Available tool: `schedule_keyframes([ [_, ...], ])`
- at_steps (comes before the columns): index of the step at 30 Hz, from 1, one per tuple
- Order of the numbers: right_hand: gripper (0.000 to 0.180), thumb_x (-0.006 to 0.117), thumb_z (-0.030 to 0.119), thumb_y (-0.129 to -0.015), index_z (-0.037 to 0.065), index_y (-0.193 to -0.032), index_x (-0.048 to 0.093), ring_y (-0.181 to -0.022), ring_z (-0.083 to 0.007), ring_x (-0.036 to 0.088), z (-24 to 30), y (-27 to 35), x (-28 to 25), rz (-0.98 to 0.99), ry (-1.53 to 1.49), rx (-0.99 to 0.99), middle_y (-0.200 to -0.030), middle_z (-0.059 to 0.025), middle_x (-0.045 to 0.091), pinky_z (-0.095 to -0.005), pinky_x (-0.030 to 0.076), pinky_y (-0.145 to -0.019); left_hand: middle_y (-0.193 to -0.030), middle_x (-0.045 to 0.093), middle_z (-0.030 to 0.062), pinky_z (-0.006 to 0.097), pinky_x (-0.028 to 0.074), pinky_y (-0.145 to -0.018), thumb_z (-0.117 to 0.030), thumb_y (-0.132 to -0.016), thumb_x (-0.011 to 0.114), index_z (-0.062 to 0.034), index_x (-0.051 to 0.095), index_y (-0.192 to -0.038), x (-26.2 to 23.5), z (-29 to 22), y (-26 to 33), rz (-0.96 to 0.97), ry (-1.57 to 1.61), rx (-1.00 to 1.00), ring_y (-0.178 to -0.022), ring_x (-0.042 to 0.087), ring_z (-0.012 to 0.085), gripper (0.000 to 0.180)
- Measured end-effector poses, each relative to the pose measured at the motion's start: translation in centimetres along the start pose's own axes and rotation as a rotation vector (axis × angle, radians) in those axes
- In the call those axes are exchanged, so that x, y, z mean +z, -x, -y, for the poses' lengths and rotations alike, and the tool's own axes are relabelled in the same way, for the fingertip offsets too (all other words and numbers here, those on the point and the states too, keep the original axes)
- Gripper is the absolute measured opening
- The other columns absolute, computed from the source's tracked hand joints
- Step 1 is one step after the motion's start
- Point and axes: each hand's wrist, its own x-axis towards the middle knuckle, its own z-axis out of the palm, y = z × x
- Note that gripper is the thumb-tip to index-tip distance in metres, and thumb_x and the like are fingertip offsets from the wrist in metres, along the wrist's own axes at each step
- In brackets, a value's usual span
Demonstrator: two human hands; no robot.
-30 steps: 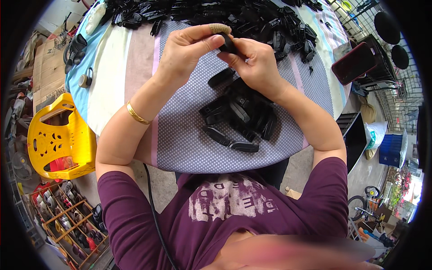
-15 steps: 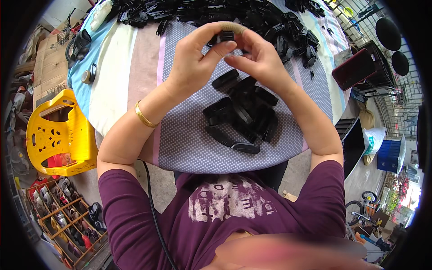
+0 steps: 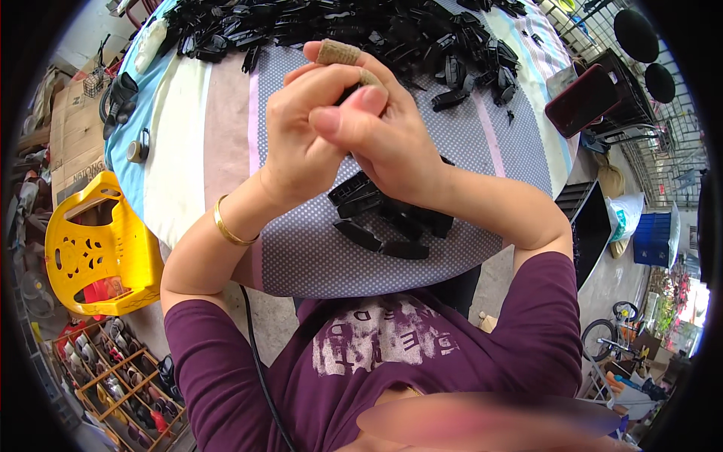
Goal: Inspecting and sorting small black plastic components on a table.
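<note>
My left hand (image 3: 301, 147) and my right hand (image 3: 395, 139) are pressed together above the table, fingers folded over each other. Between them a small dark bit of a black plastic part (image 3: 348, 93) shows; the rest is hidden by my fingers. Both thumbs lie close together on the near side. A tan wrap (image 3: 337, 53) covers a finger of my right hand, and another tan wrap (image 3: 369, 78) shows beside the thumbs. Below my hands sits a small pile of black plastic parts (image 3: 361, 197), curved and flat, partly covered by my right wrist.
A large heap of black parts (image 3: 301, 30) spreads along the far side of the striped tablecloth (image 3: 294, 264). A tape roll (image 3: 138, 151) lies at the left edge. Right stands a dark red phone (image 3: 584, 99). A yellow chair (image 3: 98, 248) is left, with a black cable (image 3: 252, 339) near me.
My hands have come together and closed around the black part, which was more visible between my fingertips before. My right hand has moved left, across my left hand. The view has shifted slightly.
</note>
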Motion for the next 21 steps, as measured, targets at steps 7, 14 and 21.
schedule_keyframes([
  [7, 0.056, 0.054, 0.028, -0.088, -0.001, -0.131, 0.033, -0.112, -0.0209, 0.050, -0.6, -1.7, -2.7, 0.165, 0.151, 0.091, -0.119, -0.0171, 0.051, -0.0320, 0.041, -0.095, -0.074, 0.061, 0.0088, 0.025, 0.045, -0.061, -0.012, -0.083, 0.059, 0.0002, 0.063, -0.086, 0.5, 1.4, 0.2, -0.145, 0.392, -0.321, -0.067, 0.058, 0.0155, 0.013],
  [14, 0.025, 0.064, 0.023, -0.075, 0.004, -0.091, 0.067, -0.079, -0.0290, 0.064, 1.3, -12.9, -15.0, -0.159, 1.532, -0.369, -0.085, -0.0159, 0.065, -0.0346, 0.050, -0.071, -0.084, 0.061, 0.0110, 0.037, 0.044, -0.078, -0.035, -0.083, 0.059, -0.0069, 0.063, -0.097, 2.5, 1.7, 0.6, 0.580, -0.079, -0.017, -0.086, 0.056, 0.0281, 0.031],
  [21, 0.024, 0.063, 0.033, -0.073, 0.018, -0.089, 0.071, -0.078, -0.0261, 0.065, 3.4, -13.0, -14.7, 0.073, 1.627, -0.139, -0.082, -0.0115, 0.067, -0.0394, 0.049, -0.071, -0.095, 0.061, 0.0107, 0.038, 0.041, -0.085, -0.025, -0.079, 0.065, -0.0063, 0.066, -0.092, 1.9, 5.4, -0.5, 0.102, -0.225, 0.012, -0.093, 0.053, 0.0284, 0.023],
])
